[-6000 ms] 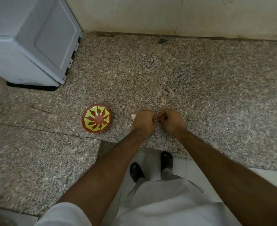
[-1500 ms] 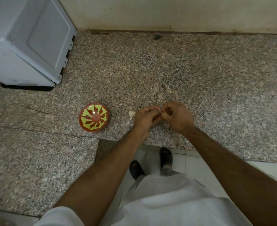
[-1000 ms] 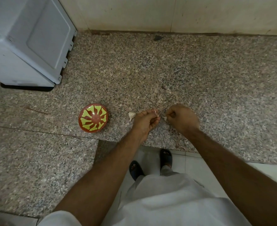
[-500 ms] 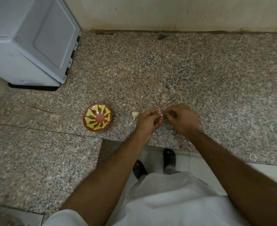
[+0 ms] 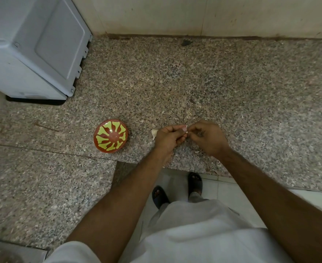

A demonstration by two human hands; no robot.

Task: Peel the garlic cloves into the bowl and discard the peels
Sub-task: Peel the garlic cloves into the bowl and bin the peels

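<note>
Garlic is the business here, and one clove (image 5: 185, 128) sits pinched between both hands above the granite counter (image 5: 232, 88), at about 5 o'clock from the counter's middle and near its front edge. The left hand (image 5: 168, 138) curls its thumb and fingers round the clove; the right hand (image 5: 206, 137) meets it with fingertips bunched tight against the same small white bit, seemingly picking at the skin. Only a sliver of the clove shows between the fingertips, so how much skin is left on it cannot be told.

A second clove (image 5: 154, 134), unpeeled by the look of it, lies on the counter just at 9 o'clock of the left hand, touching or nearly touching its knuckles. The red bowl with yellow petals (image 5: 110, 138) stands farther out at 9 o'clock, apart from both hands, and looks empty. A grey appliance (image 5: 35, 48) fills the 10 o'clock corner.

Risks, as a judgement: the clove is tiny and smooth once bared, so a hard tug could flick it off the near edge to the floor. Pale peel scraps vanish against the speckled stone and may be missed when discarding. The left wrist could also nudge the loose clove over the edge.
</note>
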